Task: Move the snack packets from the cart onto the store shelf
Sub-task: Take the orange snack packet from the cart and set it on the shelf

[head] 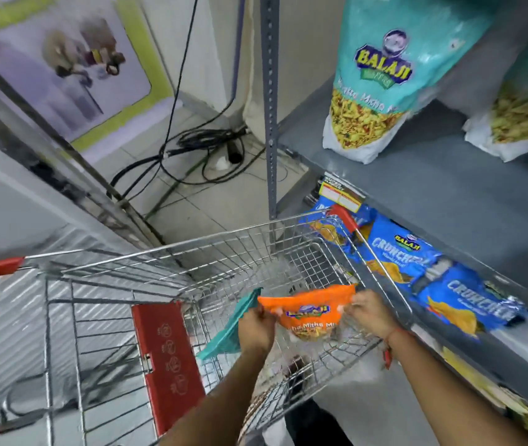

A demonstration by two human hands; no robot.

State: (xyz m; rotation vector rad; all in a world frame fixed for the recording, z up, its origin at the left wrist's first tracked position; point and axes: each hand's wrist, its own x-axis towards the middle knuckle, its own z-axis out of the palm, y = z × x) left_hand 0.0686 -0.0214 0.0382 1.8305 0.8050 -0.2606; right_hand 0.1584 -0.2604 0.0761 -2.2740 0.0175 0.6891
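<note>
Presently, at lower centre of the frame, both hands grip one orange packet (308, 312) above the cart (166, 259) basket. The left hand (256, 328) has its fingers closed on the packet's left top corner; the right hand (370, 313) has its fingers closed on the right top corner. A red thread (390, 341) circles the right wrist. A teal packet (230, 326) lies in the basket, just left of the left hand. Further right, blue packets (401, 255) lie on the lower shelf (513, 355) beside the cart. At upper right, two teal packets (381, 75) stand upright on the grey shelf (433, 188). At upper centre, black cables (198, 149) lie coiled on the tiled floor.
</note>
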